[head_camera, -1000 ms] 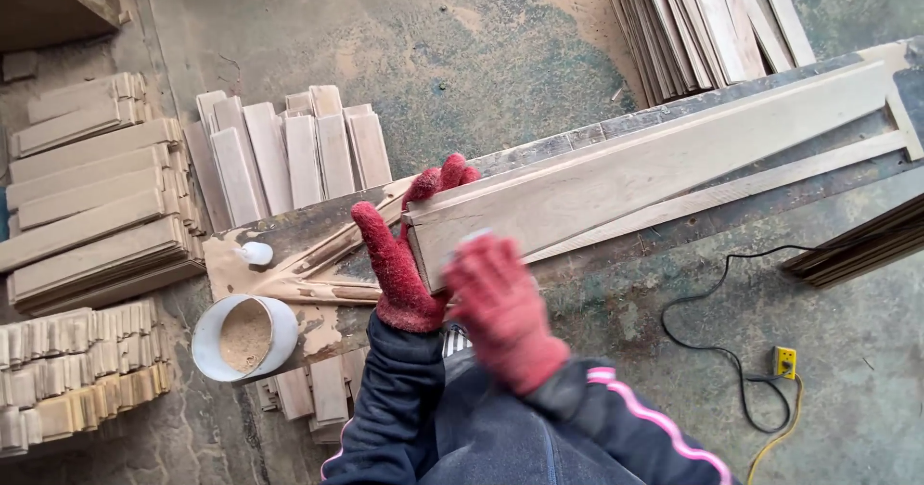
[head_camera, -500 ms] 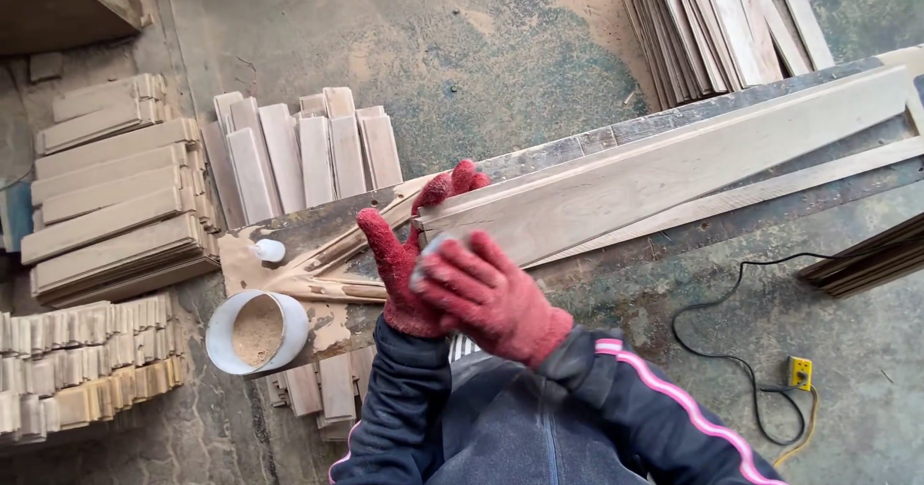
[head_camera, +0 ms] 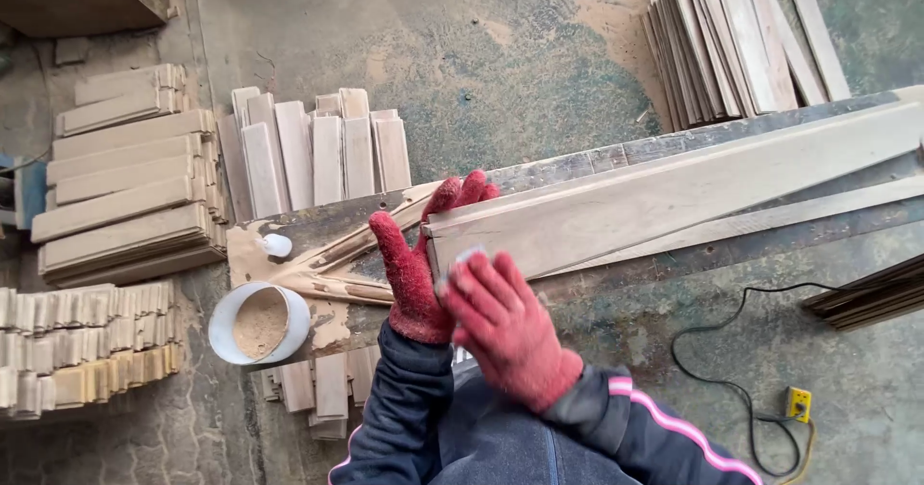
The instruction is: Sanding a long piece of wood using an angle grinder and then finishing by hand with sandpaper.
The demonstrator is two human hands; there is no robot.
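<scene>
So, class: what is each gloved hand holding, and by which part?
The left hand grips the long wooden board at its near end. The right hand presses a small pale object against that end; what it is cannot be told.

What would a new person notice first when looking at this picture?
The two red knitted gloves stand out most: the left hand grips the near end of a long pale board lying on a dark workbench, and the right hand presses a small pale thing, too hidden to identify, against that end. At the left, a white tub of sawdust sits on the bench's edge, with stacks of short wooden pieces on the floor beyond.
</scene>
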